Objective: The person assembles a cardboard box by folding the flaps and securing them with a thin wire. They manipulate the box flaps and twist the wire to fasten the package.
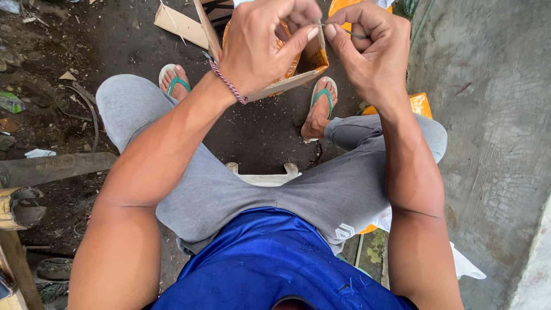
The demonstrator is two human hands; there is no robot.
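Nearest the camera, a blue shirt [270,264] and grey trousers [229,189] fill the lower view, with the pale edge of a white plastic chair [261,177] showing between the thighs. Beyond the chair, two feet in green-strapped flip-flops [321,103] rest on dark dirt ground [258,132]. Above the chair, both forearms rise to meet over a cardboard frame [287,83] lined with orange material. The left hand [261,49], wearing a braided wristband [227,83], is curled closed, thumb and forefinger pinching the near end of a thin wire [338,28]. The right hand [373,49], just beside it, is also clenched, gripping the wire's other end between thumb and bent fingers. The wire runs as a short, dark, slender strand between the two pinches, directly over the frame's far corner. A grey concrete wall [488,115] stands right of the chair
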